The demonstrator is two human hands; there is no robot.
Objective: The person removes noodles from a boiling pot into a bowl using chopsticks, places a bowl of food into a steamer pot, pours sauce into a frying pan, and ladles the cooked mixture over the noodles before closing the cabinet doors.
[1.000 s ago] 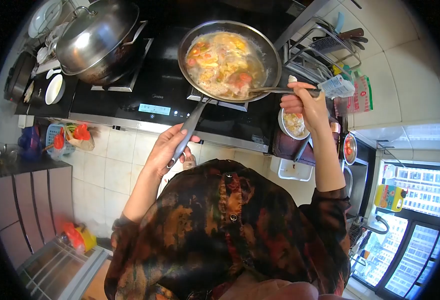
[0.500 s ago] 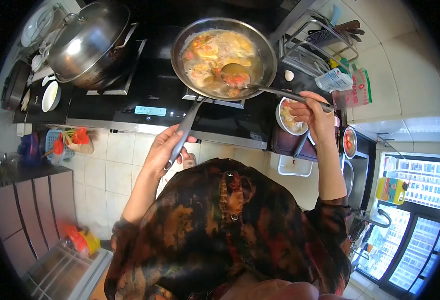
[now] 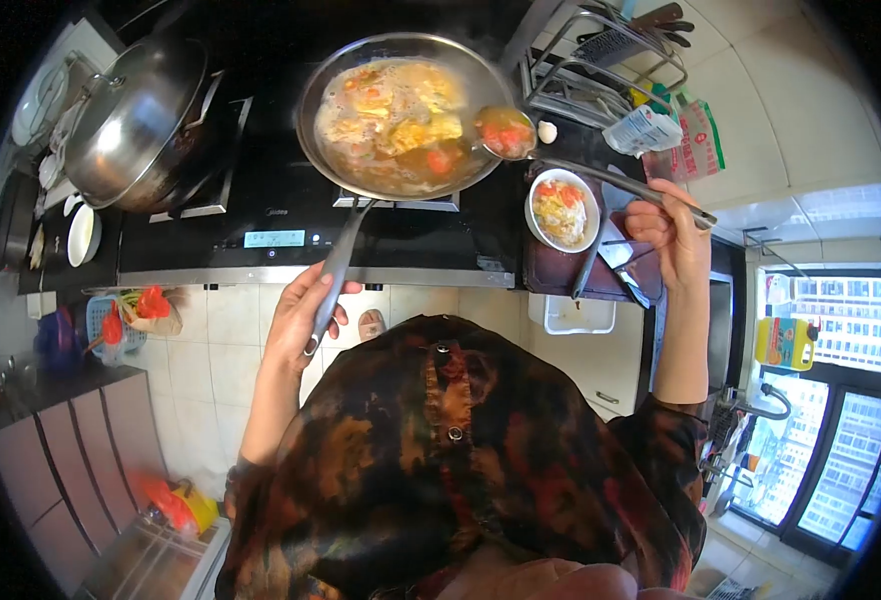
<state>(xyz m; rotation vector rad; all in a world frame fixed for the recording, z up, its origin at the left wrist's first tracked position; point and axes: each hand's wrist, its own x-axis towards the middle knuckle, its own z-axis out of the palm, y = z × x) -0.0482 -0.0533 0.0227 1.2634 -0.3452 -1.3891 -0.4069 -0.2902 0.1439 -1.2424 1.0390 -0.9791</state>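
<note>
My left hand (image 3: pixel 303 315) is closed around the grey handle of a frying pan (image 3: pixel 310 135), which rests on the black cooktop. Broth with egg and tomato pieces (image 3: pixel 391 125) fills the pan. In my right hand (image 3: pixel 673 232) is the long handle of a ladle (image 3: pixel 508 133). The ladle's bowl, loaded with tomato and broth, hangs at the pan's right rim. Just below it, a white bowl (image 3: pixel 564 243) holds noodle-like pale food topped with egg and tomato. This bowl sits on a dark board (image 3: pixel 551 272), beside a knife (image 3: pixel 621 255).
A large domed pot (image 3: pixel 141 120) stands on the left burner, with a small white bowl (image 3: pixel 83 237) nearby. At the back right are a metal rack (image 3: pixel 601 60) and food packets (image 3: pixel 646 130). A white tray (image 3: pixel 580 315) lies below the board.
The ladle has come up out of the broth and moved right to the pan's rim, carrying tomato. My left hand still grips the pan handle. The camera view has shifted slightly.
</note>
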